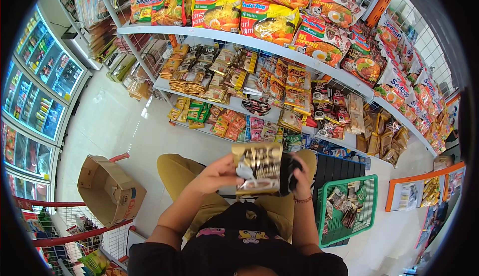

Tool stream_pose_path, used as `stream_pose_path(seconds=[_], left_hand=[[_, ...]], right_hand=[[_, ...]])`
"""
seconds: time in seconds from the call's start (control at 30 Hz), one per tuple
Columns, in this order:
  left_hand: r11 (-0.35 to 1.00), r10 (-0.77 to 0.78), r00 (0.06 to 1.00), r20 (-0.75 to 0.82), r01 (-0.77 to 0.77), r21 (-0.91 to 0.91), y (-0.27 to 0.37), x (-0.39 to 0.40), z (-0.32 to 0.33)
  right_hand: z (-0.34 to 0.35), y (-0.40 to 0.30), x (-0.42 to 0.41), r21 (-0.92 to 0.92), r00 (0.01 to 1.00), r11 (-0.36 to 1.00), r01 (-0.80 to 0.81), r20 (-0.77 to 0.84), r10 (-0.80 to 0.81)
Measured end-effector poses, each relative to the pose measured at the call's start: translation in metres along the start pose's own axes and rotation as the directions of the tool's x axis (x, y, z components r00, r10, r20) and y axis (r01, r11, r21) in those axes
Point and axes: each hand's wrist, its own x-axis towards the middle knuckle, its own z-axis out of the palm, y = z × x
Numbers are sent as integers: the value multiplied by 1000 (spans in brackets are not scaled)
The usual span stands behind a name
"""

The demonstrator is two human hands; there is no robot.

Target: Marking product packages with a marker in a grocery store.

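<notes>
Between my hands, above my lap, is a gold ABC coffee sachet pack [258, 167], blurred by motion. My left hand [220, 175] grips its left edge, thumb on the front. At the pack's right side, my right hand [297, 176] is closed around a black item [287, 173] whose kind I cannot tell. Ahead, the middle shelf [228, 98] carries rows of coffee sachet packs, with ABC packs [297, 79] towards its right. Smaller sachets [226, 124] lie on the lowest shelf.
A green plastic basket [375, 201] with several sachets stands at my right, by a black slatted surface [336, 169]. An open cardboard box [127, 201] is at my left. Instant noodle packs [269, 17] fill the top shelf. Glass-door fridges [41, 85] stand far left, a red-railed wire rack [86, 235] lower left.
</notes>
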Motion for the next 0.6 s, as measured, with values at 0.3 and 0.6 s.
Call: stream_pose_path(seconds=[0.3,0.6], left_hand=[[999,22,958,-287,-11,41,-31,21,-20],[954,-100,976,-194,149,259,-47,-15,-10]], right_hand=[[51,-7,-8,-419,951,905,70,301,66],[43,-8,-2,-170,971,956,-237,-16,238]])
